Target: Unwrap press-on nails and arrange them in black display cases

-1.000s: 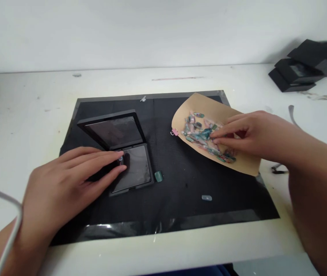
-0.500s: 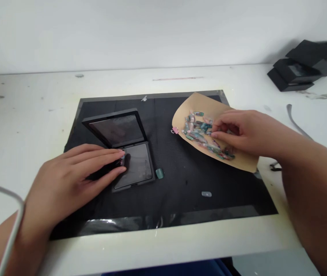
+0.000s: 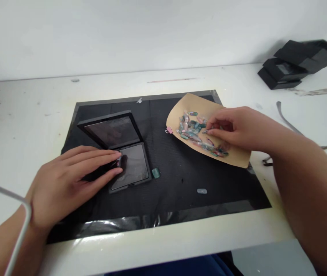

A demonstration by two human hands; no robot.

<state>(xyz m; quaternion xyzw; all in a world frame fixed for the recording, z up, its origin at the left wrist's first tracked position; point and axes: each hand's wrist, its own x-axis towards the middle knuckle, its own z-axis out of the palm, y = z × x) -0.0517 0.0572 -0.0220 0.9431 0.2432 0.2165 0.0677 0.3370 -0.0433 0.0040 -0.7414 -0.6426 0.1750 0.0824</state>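
My left hand (image 3: 71, 176) rests at the left edge of an open black flat case (image 3: 134, 163), its raised lid (image 3: 110, 132) tilted back. Thumb and fingertips are closed on a few small glossy coloured pieces (image 3: 119, 160) that look like false nails, mostly covered by the fingers. Over a curved brown paper sheet (image 3: 177, 111), my right hand (image 3: 238, 126) pinches one slim false nail (image 3: 205, 131) between thumb and forefinger. Many false nails (image 3: 192, 135) in green, pink and clear tones lie heaped on that paper. A pink binder clip (image 3: 169, 130) grips its left edge.
Two loose false nails, a green one (image 3: 156, 173) and a pale one (image 3: 202, 191), lie on the black mat (image 3: 169, 199). Black boxes (image 3: 290, 73) are stacked at the back right. A grey cable (image 3: 25, 214) crosses near my left wrist; glasses (image 3: 287, 119) lie behind my right arm.
The view has shifted slightly, moving most things a little left. My right fingertips have lifted slightly from the pile, a slim false nail now showing between them. My left hand keeps its hold.
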